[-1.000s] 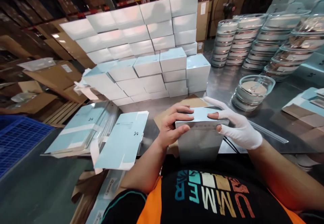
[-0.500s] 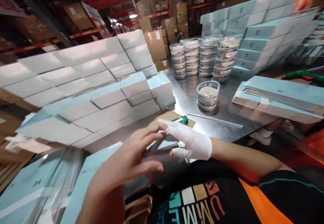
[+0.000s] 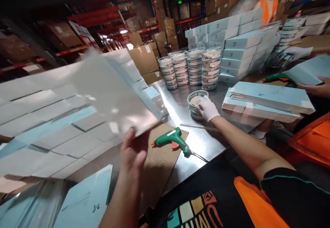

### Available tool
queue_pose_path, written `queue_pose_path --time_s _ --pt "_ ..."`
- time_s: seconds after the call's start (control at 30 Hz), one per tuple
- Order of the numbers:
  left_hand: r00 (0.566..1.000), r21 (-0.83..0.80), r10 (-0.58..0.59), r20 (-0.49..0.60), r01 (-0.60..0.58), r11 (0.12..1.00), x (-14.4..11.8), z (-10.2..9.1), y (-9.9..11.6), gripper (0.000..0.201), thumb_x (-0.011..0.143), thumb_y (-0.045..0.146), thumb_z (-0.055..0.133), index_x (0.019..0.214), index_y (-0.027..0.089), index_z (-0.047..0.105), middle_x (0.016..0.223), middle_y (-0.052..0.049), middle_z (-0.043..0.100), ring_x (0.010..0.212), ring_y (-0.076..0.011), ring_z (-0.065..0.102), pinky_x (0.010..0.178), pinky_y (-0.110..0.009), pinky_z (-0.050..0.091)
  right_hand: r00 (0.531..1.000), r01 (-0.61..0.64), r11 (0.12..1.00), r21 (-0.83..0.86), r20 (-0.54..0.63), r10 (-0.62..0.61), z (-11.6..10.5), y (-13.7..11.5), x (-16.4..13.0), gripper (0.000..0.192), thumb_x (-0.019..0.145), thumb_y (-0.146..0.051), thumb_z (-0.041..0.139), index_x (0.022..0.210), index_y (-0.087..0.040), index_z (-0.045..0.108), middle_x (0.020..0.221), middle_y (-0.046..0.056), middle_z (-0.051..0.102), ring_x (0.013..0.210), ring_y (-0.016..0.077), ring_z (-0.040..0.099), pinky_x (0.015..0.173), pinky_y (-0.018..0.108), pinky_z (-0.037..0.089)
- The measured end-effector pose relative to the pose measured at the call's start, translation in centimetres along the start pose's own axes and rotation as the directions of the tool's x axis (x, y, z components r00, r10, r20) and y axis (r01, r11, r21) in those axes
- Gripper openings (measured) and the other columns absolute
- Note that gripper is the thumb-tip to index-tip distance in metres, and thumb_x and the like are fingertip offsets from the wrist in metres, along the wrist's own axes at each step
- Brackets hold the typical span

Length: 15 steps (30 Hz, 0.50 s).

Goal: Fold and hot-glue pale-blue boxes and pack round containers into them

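My left hand is bare and grips the lower corner of a white and pale-blue box, raised in front of the stacked boxes and blurred by motion. My right hand, in a white glove, reaches out to a round clear container filled with something pale. Its fingers are bent over the rim, closed on the container's right side; the fingertips are partly hidden. Between my arms a green glue gun lies on a piece of brown cardboard, its nozzle to the left.
Stacks of round containers stand behind my right hand. White boxes form a wall at left. Flat blue boxes lie at right, near a co-worker's hand. A clear strip lies on the metal table.
My left hand has gone from empty to holding the raised box. My right hand has moved forward and right, from near the glue gun to the round container. The glue gun is now uncovered.
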<state>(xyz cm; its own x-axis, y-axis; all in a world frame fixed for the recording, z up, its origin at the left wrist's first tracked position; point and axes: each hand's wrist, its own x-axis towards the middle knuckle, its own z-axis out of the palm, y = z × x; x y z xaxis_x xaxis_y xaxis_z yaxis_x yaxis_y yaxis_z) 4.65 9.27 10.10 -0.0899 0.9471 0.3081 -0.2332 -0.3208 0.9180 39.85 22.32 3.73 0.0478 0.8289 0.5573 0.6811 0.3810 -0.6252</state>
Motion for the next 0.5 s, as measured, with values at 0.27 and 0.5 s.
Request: queue_pose_path --time_s 0.27,0.5 --pt "0.858 -0.329 -0.321 0.401 0.462 0.823 2.9 11.7 -12.6 0.044 0.089 0.059 0.075 0.106 0.019 0.075 0.113 -0.012 0.083 0.108 -0.0341 0.08 0.101 -0.051 0.064 0.989 -0.009 0.991 0.132 -0.144 0.028 -1.6 -0.7 -2.6 0.021 0.084 -0.024 0.07 0.102 -0.019 0.081 0.135 0.016 0.076 0.138 0.0312 0.062 0.12 0.047 0.049" --pt "0.824 -0.511 -0.401 0.401 0.564 0.648 2.4 13.6 -11.1 0.042 0.082 0.042 0.084 0.118 0.023 0.076 0.116 -0.009 0.083 0.113 -0.0343 0.077 0.11 -0.063 0.055 0.937 -0.029 0.956 0.293 -0.324 0.127 -3.9 -2.5 -4.5 0.016 0.084 -0.034 0.072 0.093 -0.024 0.081 0.127 0.012 0.08 0.135 0.0293 0.064 0.122 0.048 0.047"
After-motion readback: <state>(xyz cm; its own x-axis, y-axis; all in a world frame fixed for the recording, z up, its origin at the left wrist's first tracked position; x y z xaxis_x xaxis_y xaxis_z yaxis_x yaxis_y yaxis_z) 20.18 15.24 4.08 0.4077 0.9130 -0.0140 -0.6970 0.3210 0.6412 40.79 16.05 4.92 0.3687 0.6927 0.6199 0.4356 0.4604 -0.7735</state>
